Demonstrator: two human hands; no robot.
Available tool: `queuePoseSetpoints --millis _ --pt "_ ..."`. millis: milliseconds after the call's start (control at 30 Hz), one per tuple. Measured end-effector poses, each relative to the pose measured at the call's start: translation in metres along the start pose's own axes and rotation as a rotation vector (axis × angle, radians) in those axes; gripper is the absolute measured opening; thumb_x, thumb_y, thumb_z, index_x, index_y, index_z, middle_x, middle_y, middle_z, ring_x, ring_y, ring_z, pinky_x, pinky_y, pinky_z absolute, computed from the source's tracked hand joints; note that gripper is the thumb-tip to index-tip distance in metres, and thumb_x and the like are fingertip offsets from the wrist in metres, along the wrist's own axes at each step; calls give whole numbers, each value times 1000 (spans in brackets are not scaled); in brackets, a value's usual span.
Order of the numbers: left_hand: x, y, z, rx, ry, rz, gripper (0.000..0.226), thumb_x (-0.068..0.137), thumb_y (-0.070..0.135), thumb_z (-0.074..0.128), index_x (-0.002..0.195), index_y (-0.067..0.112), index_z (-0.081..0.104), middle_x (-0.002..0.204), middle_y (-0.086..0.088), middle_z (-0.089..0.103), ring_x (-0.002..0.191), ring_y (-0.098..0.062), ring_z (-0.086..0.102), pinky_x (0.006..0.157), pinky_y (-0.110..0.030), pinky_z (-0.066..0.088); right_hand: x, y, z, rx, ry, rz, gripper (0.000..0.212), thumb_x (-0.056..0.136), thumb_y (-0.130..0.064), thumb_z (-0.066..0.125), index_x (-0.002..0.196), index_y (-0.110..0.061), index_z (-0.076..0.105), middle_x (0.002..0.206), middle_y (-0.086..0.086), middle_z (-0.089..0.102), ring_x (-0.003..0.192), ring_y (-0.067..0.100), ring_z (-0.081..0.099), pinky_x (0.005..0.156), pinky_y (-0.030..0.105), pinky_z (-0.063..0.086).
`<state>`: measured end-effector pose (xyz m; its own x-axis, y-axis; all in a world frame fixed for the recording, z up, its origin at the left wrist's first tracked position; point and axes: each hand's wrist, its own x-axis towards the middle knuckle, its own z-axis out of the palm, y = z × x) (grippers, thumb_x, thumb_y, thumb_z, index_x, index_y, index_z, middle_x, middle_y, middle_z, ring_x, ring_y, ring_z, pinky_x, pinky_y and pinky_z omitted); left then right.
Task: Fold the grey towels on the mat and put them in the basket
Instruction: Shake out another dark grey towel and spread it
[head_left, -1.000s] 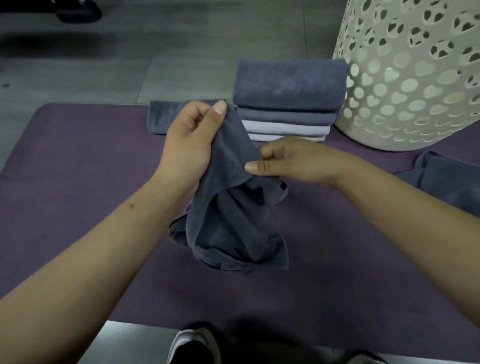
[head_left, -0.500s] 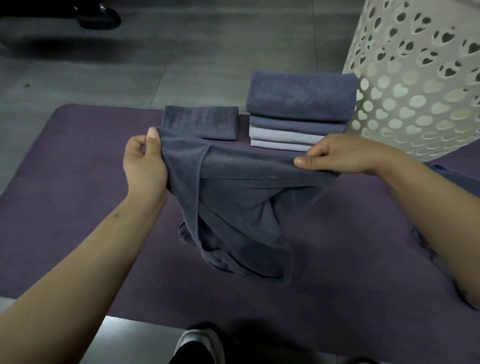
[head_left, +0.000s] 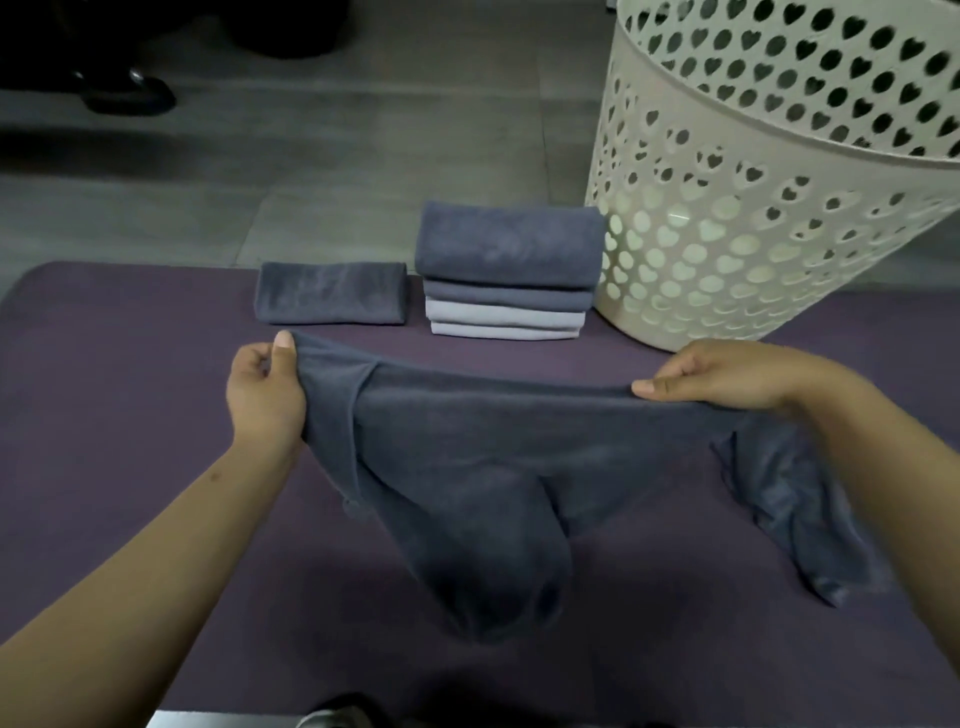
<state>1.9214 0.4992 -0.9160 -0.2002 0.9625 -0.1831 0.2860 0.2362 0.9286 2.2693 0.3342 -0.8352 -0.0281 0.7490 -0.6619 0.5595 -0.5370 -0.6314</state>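
Note:
I hold a dark grey towel (head_left: 483, 467) stretched out above the purple mat (head_left: 130, 415). My left hand (head_left: 265, 395) pinches its left top corner, and my right hand (head_left: 727, 376) pinches the top edge further right. The towel's middle sags down toward the mat, and part of it hangs below my right forearm. A stack of folded towels (head_left: 509, 270), dark grey over lighter grey, stands at the mat's far edge. One folded dark grey towel (head_left: 330, 293) lies to the left of that stack. The cream basket (head_left: 769, 218) with heart-shaped holes stands at the far right.
Grey floor tiles (head_left: 311, 182) lie beyond the mat. A dark shoe (head_left: 130, 93) sits on the floor at the far left. The tip of a shoe (head_left: 332, 717) shows at the bottom edge of the view.
My hands have moved apart, drawing the bunched towel out wide between them. The right hand slid rightward along the top edge.

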Motion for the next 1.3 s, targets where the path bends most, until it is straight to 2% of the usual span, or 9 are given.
queuePoseSetpoints --millis 133,300,467,667,767,933,1133,1200,1300 --pt "-14 5 25 3 -59 38 31 97 44 46 74 23 44 71 4 46 62 -10 41 59 -29 38 -31 10 -26 137 -99 81 70 44 -74 76 81 -14 75 87 9 73 77 17 67 70 26 50" --pt "-18 8 39 -51 -91 63 28 97 43 47 76 25 46 72 7 47 64 -6 43 62 -25 40 5 28 -22 -118 343 86 44 86 -46 61 75 -3 62 71 5 57 69 16 52 65 28 38" --pt "-21 8 44 -139 -172 44 22 96 38 52 79 25 55 78 11 55 73 -4 50 75 -29 45 46 35 -2 -193 573 -8 39 92 -31 59 63 -6 51 57 2 41 55 14 39 50 18 29" --pt "-30 14 43 -175 -226 25 20 93 36 58 78 23 62 83 6 64 82 -10 58 84 -36 52 70 24 11 -231 667 -31 18 90 -29 61 96 -14 68 92 -3 63 86 10 54 73 22 35" --pt "-42 18 46 -148 -333 30 18 91 32 61 78 20 64 79 7 64 75 -6 57 75 -28 50 74 4 23 -175 645 -163 22 90 -30 62 110 -22 65 105 -11 61 98 3 55 84 18 39" --pt "-63 25 48 -98 -587 5 20 90 30 62 78 15 67 69 10 65 64 -1 57 61 -18 46 77 -48 58 105 283 -410 46 85 -46 56 128 -32 52 132 -19 51 124 -4 45 104 21 36" --pt "-68 23 48 -195 -746 -27 34 94 42 52 91 10 63 89 -9 63 83 -18 59 75 -30 49 86 -73 77 29 377 -509 18 89 -31 63 74 -23 58 73 0 56 69 9 48 68 29 40" --pt "-64 14 48 -151 -857 -62 58 91 59 45 106 6 62 105 -14 66 100 -25 63 92 -34 49 83 -72 72 224 432 -562 19 89 -31 58 70 -26 58 68 -11 51 68 4 44 66 24 36" --pt "-66 2 48 39 -1070 -47 77 77 73 46 115 8 63 112 2 68 108 -9 62 99 -26 44 77 -71 60 681 478 -604 26 93 -28 50 68 -30 59 70 -15 52 70 0 46 69 18 40"
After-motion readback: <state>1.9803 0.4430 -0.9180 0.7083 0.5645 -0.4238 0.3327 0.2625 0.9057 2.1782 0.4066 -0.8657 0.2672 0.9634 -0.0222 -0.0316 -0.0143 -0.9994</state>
